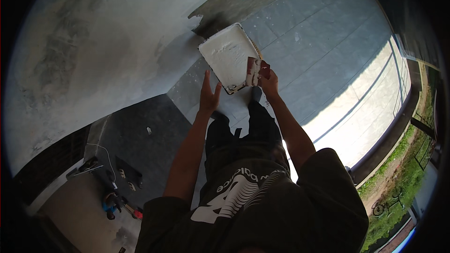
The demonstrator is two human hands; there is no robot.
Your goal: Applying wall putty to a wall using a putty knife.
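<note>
White paste [228, 50] covers the tray [251, 42], located ahead of and between the hands. Right hand [269, 85] pinches a red scraper [258, 70] by its near end, paste on its face, over the tray's near right corner. Left hand [209, 95] is empty, thumb and fingers spread, beside the tray's left edge; contact there cannot be confirmed from this angle. Partly coated wall [126, 42] rises left of the left hand; grey tiles [323, 30] extend beyond the right.

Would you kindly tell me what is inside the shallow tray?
The tray holds uneven white paste, which hides its bottom. The reddish scraper in the right hand covers part of the tray.
</note>
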